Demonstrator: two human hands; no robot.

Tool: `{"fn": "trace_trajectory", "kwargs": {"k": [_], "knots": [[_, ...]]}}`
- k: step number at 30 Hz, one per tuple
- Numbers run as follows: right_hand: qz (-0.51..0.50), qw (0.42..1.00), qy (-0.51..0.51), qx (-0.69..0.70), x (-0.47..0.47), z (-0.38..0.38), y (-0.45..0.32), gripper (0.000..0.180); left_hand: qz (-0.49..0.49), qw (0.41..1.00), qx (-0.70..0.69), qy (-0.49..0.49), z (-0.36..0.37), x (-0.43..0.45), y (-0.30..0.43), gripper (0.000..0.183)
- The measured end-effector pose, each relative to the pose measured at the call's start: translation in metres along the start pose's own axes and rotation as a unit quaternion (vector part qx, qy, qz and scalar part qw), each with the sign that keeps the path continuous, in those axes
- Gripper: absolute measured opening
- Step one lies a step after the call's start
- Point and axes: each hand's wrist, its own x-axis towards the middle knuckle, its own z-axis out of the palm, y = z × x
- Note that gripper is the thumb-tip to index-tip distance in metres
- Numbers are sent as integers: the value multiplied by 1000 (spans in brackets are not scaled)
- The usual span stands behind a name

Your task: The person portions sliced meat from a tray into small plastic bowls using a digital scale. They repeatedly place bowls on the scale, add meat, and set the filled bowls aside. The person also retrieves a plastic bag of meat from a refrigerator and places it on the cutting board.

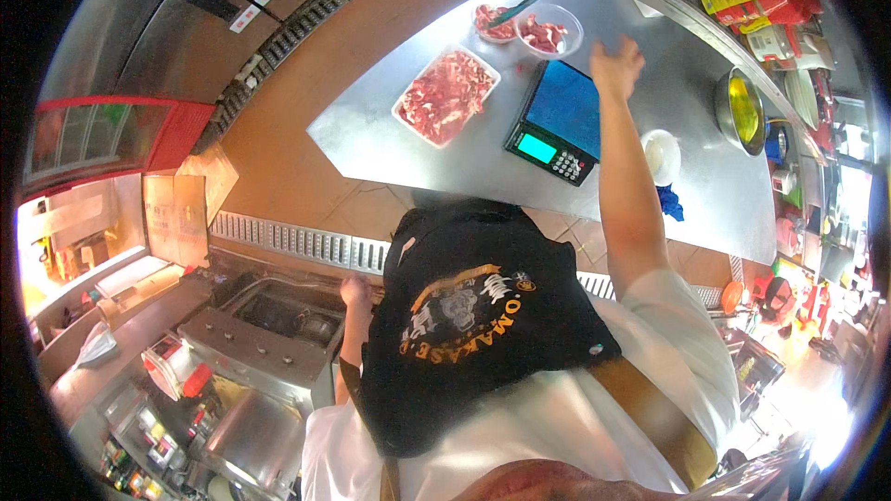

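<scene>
My right hand (617, 68) is over the steel table (362, 132), fingers apart and holding nothing visible. It is just beyond the right side of a digital kitchen scale (562, 115), whose display is lit. Left of the scale lies a white tray of raw sliced meat (445, 96). Behind the scale stand a clear plastic bowl with some raw meat (550, 31) and a smaller tub of meat (495, 22). A white bowl (660, 156) sits right of my forearm. My left hand (356, 290) hangs low beside the black apron, its fingers too small to read.
A steel bowl with yellow contents (743, 111) and a crumpled blue cloth (669, 202) are on the table's right part. A metal rail (710, 35) runs along the far side, with a rod slanting over the bowls. Steel kitchen equipment (257, 355) stands at lower left.
</scene>
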Motion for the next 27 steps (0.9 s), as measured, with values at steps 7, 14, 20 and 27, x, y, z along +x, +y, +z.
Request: {"fn": "trace_trajectory", "kwargs": {"k": [7, 14, 20, 27], "knots": [[53, 948, -302, -84, 89, 120, 15, 66, 82, 988, -103, 78, 16, -28, 94, 13], [-37, 981, -125, -146, 59, 120, -7, 67, 562, 789, 243, 53, 212, -36, 350, 32], [-188, 962, -189, -63, 67, 128, -73, 84, 237, 858, 157, -427, 541, 74, 512, 48], [-120, 981, -148, 32, 45, 73, -25, 67, 538, 727, 246, -348, 626, 69, 477, 25]]}}
